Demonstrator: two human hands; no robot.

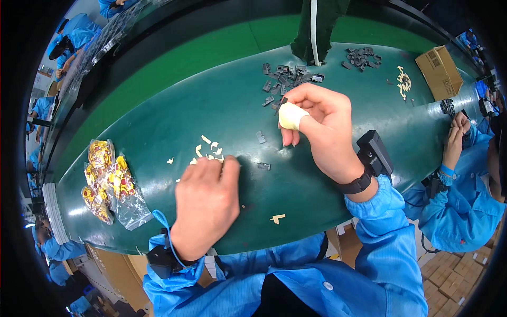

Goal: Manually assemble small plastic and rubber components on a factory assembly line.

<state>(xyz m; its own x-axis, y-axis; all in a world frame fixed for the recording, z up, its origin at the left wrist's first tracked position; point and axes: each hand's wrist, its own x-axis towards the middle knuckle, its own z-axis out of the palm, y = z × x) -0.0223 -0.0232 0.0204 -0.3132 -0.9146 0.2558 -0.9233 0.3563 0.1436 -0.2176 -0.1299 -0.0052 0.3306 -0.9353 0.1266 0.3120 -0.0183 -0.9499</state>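
My right hand (322, 119) is closed, pinching a small black plastic part (283, 102) between thumb and index finger. A pale yellow cover (291, 115) wraps its thumb. Just beyond lies a pile of black plastic parts (288, 78). My left hand (207, 203) rests low over the table, back upward and fingers curled down together. Its fingertips are hidden, so whatever they grip cannot be seen. Small cream-coloured angled pieces (199, 151) lie scattered right at its fingers. Between the hands sit two loose dark parts, one grey (261, 137) and one nearer me (264, 166).
Clear bags of yellow-and-red pieces (100, 179) lie at left on the green table (158, 127). One cream piece (278, 218) is near the front edge. Far right hold more black parts (362, 58), cream pieces (403, 82), a cardboard box (439, 73) and a co-worker's hands (454, 140).
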